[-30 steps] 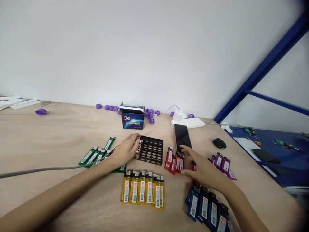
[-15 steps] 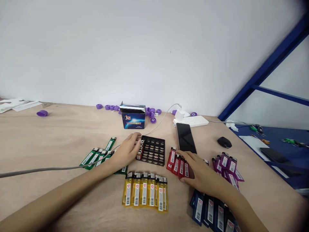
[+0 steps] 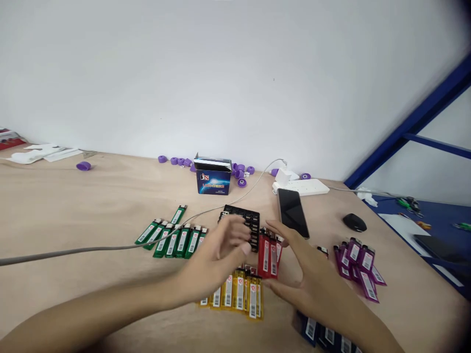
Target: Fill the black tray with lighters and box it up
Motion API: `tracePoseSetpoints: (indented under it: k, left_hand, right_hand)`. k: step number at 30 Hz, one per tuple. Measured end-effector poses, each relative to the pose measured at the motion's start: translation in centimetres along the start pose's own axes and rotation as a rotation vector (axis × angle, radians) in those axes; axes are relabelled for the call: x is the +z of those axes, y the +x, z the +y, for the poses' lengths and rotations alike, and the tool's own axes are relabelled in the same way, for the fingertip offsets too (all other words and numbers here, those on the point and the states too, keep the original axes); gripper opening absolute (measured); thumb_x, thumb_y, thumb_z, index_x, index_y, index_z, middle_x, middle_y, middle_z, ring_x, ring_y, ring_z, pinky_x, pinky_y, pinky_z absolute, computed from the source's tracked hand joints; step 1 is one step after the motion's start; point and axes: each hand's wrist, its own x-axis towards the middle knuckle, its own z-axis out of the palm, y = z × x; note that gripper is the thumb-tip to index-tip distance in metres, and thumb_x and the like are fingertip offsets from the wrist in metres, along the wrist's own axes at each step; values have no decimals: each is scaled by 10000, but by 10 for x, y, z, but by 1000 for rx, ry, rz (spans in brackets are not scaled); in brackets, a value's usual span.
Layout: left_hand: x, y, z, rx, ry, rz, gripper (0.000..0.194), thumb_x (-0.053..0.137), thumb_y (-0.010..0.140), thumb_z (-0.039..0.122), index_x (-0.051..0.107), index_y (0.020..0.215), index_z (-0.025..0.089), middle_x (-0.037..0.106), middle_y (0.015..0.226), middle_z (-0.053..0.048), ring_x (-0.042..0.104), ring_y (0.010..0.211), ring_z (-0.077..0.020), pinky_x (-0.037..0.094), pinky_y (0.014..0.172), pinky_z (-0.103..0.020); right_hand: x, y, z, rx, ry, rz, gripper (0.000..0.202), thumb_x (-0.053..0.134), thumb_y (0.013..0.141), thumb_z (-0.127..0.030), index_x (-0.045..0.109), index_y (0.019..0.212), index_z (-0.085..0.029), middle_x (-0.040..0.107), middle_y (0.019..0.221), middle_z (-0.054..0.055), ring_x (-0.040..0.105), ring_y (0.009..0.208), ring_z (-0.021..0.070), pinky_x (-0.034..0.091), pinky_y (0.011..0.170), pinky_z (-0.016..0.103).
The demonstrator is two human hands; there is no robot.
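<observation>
My right hand grips several red lighters lengthwise, with the fingertips at their tops and the thumb by their bottom ends. Facing them, my left hand is open, its fingers apart and slightly curled, blurred by motion. Behind it lies a black compartment tray, partly covered by the hand; something small stands in its left column. Yellow lighters lie in a row below the left hand, their left part hidden by the wrist. Green lighters are spread to the left of the tray.
A blue lighter box stands behind the tray among purple caps. A phone, a power strip and a mouse lie to the right. Purple lighters and dark blue lighters flank my right arm. A grey cable crosses the green lighters.
My left hand has left the tray's left side and come nearer, toward the red lighters. My right hand has closed on red lighters and raised them slightly toward the left. The view has shifted a little.
</observation>
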Motion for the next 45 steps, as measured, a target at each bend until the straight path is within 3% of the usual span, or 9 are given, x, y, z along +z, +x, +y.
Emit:
tracePoseSetpoints:
  k: [4, 8, 11, 15, 21, 32, 39, 42, 45]
  left_hand:
    - [19, -9, 11, -339, -563, -149, 339, 794, 794, 337, 614, 1002, 140, 719, 960, -94, 691, 943, -210, 522, 893, -321]
    - [21, -12, 14, -354, -767, -62, 253, 805, 808, 306, 684, 939, 126, 727, 843, -66, 699, 817, -155, 529, 781, -242]
    - [19, -13, 14, -251, -761, -77, 201, 778, 849, 290, 704, 946, 130, 722, 846, -60, 690, 792, -149, 532, 773, -247]
    - [19, -13, 14, -174, -714, -213, 277, 728, 895, 375, 704, 839, 105, 693, 755, -61, 662, 666, -127, 529, 718, -242]
    - [17, -13, 8, -170, -679, -271, 316, 677, 934, 403, 699, 847, 100, 694, 763, -74, 649, 617, -100, 507, 658, -200]
    - [17, -13, 8, -239, -652, -287, 411, 710, 883, 495, 705, 830, 87, 661, 747, -72, 631, 588, -111, 506, 618, -216]
    - [19, -16, 3, -329, -626, -409, 462, 712, 843, 576, 657, 787, 121, 658, 705, -70, 586, 535, -114, 457, 570, -225]
    - [21, -17, -1, -324, -609, -419, 477, 689, 851, 595, 635, 764, 130, 634, 695, -59, 572, 526, -116, 436, 553, -233]
    - [22, -17, -4, -310, -587, -427, 484, 681, 847, 618, 601, 811, 141, 614, 716, -39, 561, 514, -107, 458, 557, -239]
  right_hand:
    - [6, 17, -34, -203, 71, 9, 816, 700, 835, -261, 248, 1507, -361, 543, 1445, 70, 529, 1313, 281, 490, 1053, 467]
    - [4, 34, -54, -238, 130, -10, 783, 731, 799, -233, 347, 1475, -322, 553, 1414, 81, 519, 1296, 291, 475, 1053, 467]
    - [-4, 46, -59, -81, 231, -11, 651, 763, 765, -304, 505, 1362, -275, 648, 1266, 79, 646, 1058, 266, 547, 899, 412]
    - [-13, 58, -59, 87, 415, -67, 185, 622, 870, -321, 668, 1009, -207, 714, 797, 7, 633, 673, 155, 502, 631, 277]
    - [-24, 61, -49, 131, 610, -237, 231, 578, 919, -408, 656, 893, -192, 618, 595, -37, 525, 529, 105, 413, 536, 230]
    - [-28, 57, -46, 81, 465, -243, 225, 548, 912, -380, 654, 832, -198, 704, 812, 31, 623, 767, 178, 483, 670, 286]
    - [-21, 56, -56, 9, 466, -297, 120, 632, 860, -263, 706, 945, -221, 740, 896, 3, 666, 830, 184, 496, 736, 279]
    - [-20, 56, -56, -10, 486, -311, 127, 637, 886, -305, 725, 914, -217, 745, 884, 8, 675, 816, 181, 500, 721, 271]
    - [-22, 58, -48, 16, 561, -184, 217, 626, 908, -415, 699, 929, -212, 716, 797, 14, 661, 744, 176, 500, 654, 269]
